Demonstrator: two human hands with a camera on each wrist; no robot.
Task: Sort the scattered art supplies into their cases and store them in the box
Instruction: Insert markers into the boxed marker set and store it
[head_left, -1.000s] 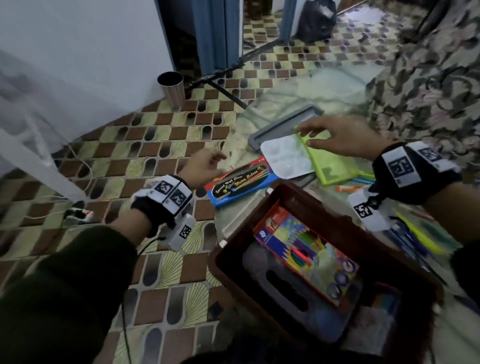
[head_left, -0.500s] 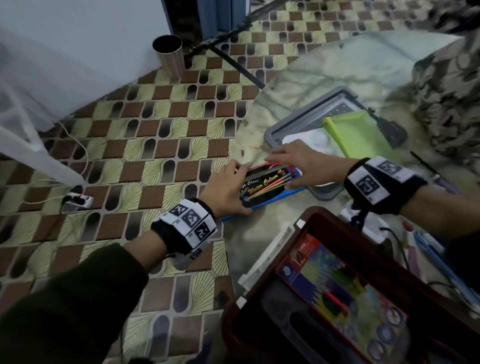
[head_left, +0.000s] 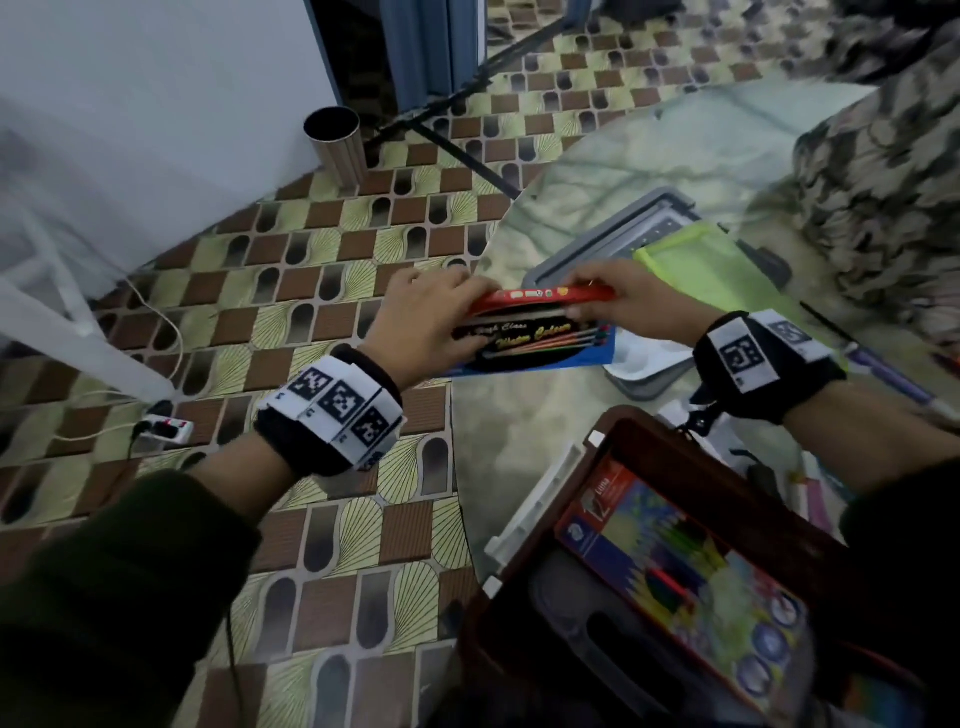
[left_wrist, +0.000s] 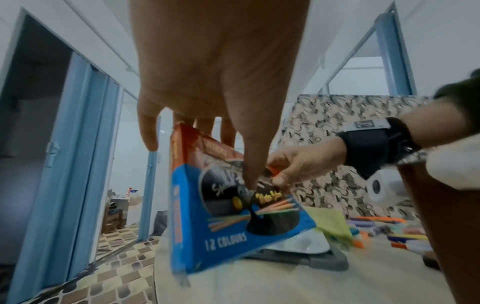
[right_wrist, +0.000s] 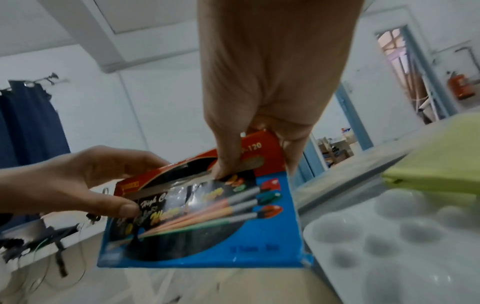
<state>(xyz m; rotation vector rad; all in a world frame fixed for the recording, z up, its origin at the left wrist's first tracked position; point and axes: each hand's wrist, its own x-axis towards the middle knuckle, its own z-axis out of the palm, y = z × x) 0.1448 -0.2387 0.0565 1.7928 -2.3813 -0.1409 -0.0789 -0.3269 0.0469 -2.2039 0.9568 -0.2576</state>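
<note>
Head view: two hands meet over a flat watercolour box (head_left: 535, 338) at the counter's (head_left: 519, 467) left edge. The left hand (head_left: 426, 322) pinches the box's left end, thumb on the printed front and fingers behind; the right hand (head_left: 623, 296) pinches the red top flap (head_left: 540, 299) near the right end. The box is tilted up on its long lower edge, between both hands, partly overlapping a white paint palette (head_left: 644, 353) in a grey tray (head_left: 613, 244). A green pouch (head_left: 696, 265) lies beyond. The brown storage box (head_left: 691, 457), nearer the person, already holds a coloured-pencil case (head_left: 675, 566). Risk: the grips look light and the flap may be loose, so tipping the box further could let it spill its contents or slide off the nearby counter edge onto the tiled floor (head_left: 311, 291).
</note>
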